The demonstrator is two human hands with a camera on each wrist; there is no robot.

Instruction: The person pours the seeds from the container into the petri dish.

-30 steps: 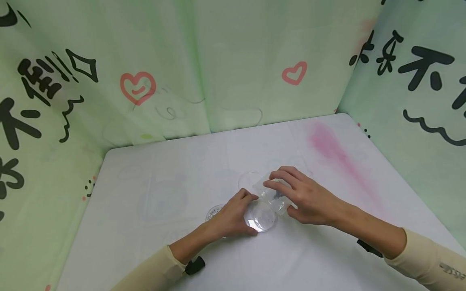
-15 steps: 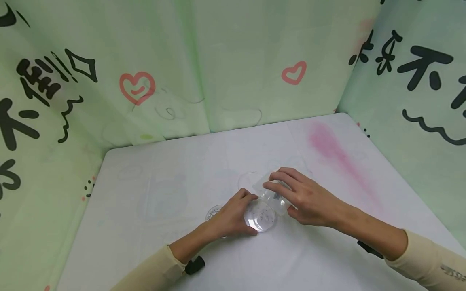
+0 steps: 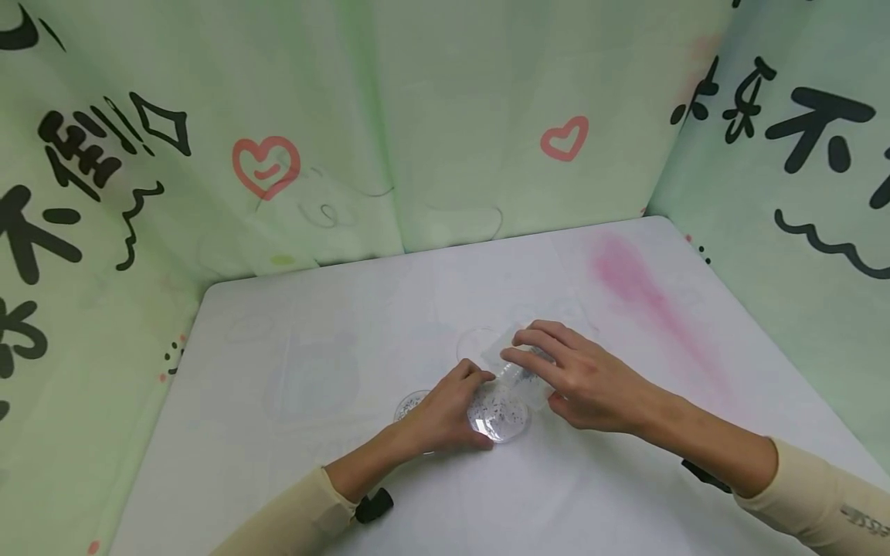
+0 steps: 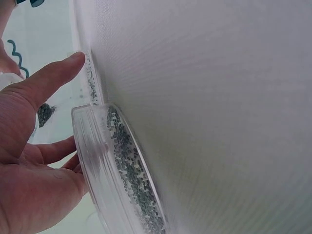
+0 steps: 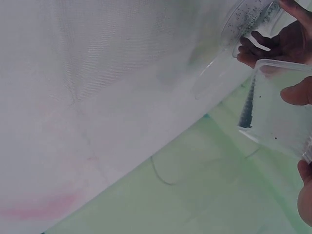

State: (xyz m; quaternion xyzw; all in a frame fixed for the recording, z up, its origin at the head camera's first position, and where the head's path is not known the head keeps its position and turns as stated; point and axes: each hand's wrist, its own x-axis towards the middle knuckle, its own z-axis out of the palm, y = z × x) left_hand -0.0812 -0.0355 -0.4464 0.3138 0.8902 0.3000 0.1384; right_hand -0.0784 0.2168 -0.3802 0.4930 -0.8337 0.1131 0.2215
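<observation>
My left hand [image 3: 448, 409] holds the side of a clear round petri dish [image 3: 499, 418], thumb and fingers at its rim. Dark granules lie scattered across the dish's bottom. In my right hand [image 3: 580, 382] is a clear plastic container [image 5: 275, 114], gripped between thumb and fingers and tilted over the dish's right edge. Dark granules sit along one corner of the container in the right wrist view. Partly hidden under my left wrist is another clear dish [image 3: 409, 403]; the left wrist view shows a thick layer of dark granules [image 4: 134, 175] inside it.
Behind the dishes a thin clear round lid [image 5: 209, 73] lies on the white tabletop [image 3: 334, 332]. A pink stain [image 3: 640, 286] marks the cloth at the right. Green curtains [image 3: 459, 116] with black writing and red hearts enclose the back and sides.
The dish in my left hand held hardly any visible granules a second ago; now many dark ones are spread in it. The container has tilted slightly, while both hands stay nearly in place.
</observation>
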